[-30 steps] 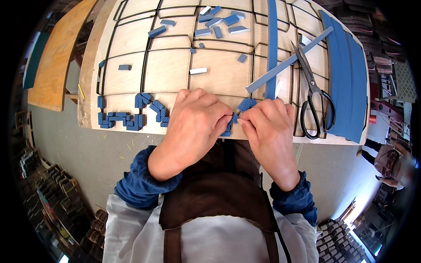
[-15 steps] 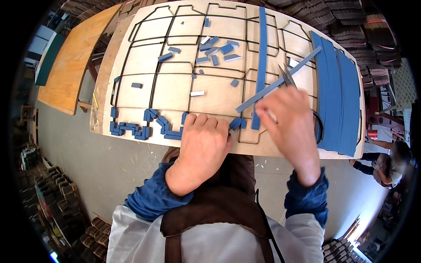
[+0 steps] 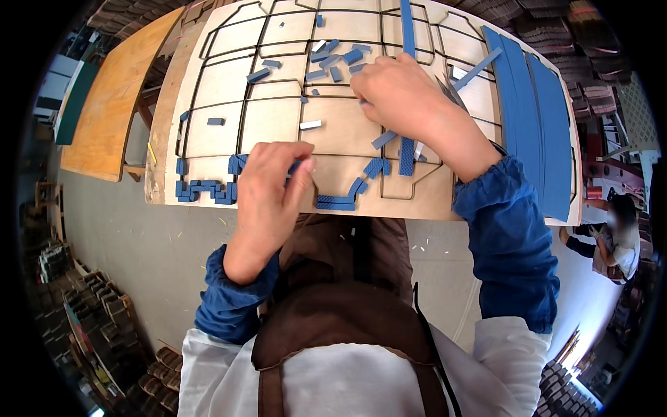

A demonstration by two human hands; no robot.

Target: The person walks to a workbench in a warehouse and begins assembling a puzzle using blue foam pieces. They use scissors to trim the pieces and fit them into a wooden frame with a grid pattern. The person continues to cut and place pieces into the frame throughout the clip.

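Note:
My left hand (image 3: 269, 198) hovers at the near edge of a pale wooden die board (image 3: 274, 125) set with dark blade lines. Its fingers are loosely curled, thumb apart, with nothing visible between them. Beneath and beside it, short blue foam blocks (image 3: 226, 194) line the blades. Farther right, my right hand (image 3: 406, 90) reaches over the board's middle, fingers pinched around a small blue foam piece (image 3: 363, 102), mostly hidden. Loose blue foam pieces (image 3: 335, 74) are scattered near its fingertips. Scissors (image 3: 453, 94) lie partly under my right forearm, beside a narrow blue foam strip (image 3: 479, 68).
Wide blue foam sheets (image 3: 531, 132) cover the board's right end. A long blue strip (image 3: 407, 35) runs front to back. Another wooden table (image 3: 118, 90) stands left. Stacked brown boards (image 3: 493, 21) rise behind. A person (image 3: 615, 236) works at far right.
My right hand has moved up and left to the loose foam pieces. My left hand has lifted and shifted left, uncovering blue blocks along the near edge. The view has shifted slightly.

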